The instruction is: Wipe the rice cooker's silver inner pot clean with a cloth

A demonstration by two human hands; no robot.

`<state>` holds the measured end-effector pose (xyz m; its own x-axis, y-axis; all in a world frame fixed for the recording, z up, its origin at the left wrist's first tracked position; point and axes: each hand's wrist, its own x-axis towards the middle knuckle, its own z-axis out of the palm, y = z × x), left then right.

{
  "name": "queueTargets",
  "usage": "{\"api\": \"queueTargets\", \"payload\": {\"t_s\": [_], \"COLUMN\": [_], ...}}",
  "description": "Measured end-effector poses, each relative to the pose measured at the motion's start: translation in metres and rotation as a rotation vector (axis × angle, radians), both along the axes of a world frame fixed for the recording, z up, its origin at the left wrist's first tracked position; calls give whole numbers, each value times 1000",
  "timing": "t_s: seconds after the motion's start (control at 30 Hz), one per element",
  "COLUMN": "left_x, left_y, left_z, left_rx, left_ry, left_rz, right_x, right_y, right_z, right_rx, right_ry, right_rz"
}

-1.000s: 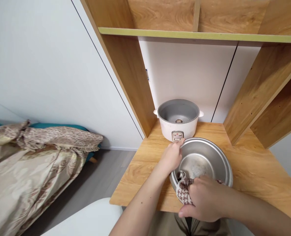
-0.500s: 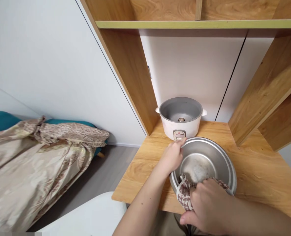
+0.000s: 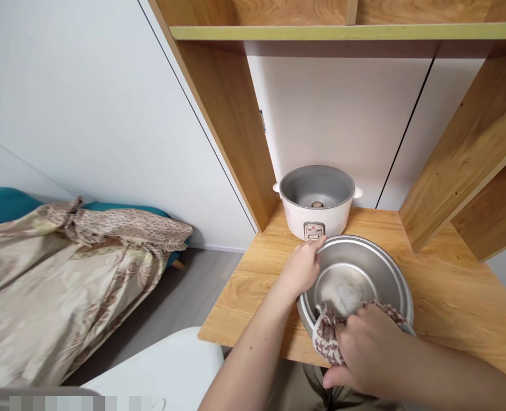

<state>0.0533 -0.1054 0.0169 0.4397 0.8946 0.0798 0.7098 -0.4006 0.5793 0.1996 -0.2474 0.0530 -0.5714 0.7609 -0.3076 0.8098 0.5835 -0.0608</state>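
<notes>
One cooker [image 3: 293, 216]; panel [image 3: 314, 230] markings illegible. Your left hand [image 3: 303, 268] grips one metal pot [image 3: 375, 265]; your right hand [image 3: 370, 351] clutches one patterned cloth [image 3: 327, 341].

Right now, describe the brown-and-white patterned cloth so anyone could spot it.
On the brown wooden desk sits a round silver metal pot. The cloth is bunched over its near side, in the right hand; unlike the plain pot, it carries a brown pattern.

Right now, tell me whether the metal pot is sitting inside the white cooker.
No, the metal pot is in front of the white cooker, whose own inner bottom shows.
</notes>
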Motion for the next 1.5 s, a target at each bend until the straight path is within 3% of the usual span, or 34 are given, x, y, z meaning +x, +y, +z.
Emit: {"api": "queueTargets", "payload": {"t_s": [0.17, 0.33, 0.43, 0.7, 0.9, 1.03, 1.23, 1.5], "left_x": [0, -1, -1, 0, 0, 0, -1, -1], "left_y": [0, 0, 1, 1, 0, 0, 1, 0], "left_z": [-1, -2, -3, -3, -1, 0, -2, 0], "left_rx": [-12, 5, 8, -7, -11, -34, -29, -22], "left_ry": [-16, -36, -37, -41, -34, -24, -35, -36], "left_rz": [5, -4, -11, -5, -5, 2, -2, 0], "right_x": [11, 2, -6, 6, -5, -8, 5, -8], "right_y": [11, 2, -4, 11, -1, -3, 11, -2], "right_z": [3, -11, -11, 6, -4, -2, 4, -6], "right_rx": [-78, 56, 52, -105, 32, 14, -80, 47], "right_ry": [186, 27, -55, 117, -29, -57, 119, -49], "right_rz": [76, 35, -7, 73, 27, -10, 86, 24]}}
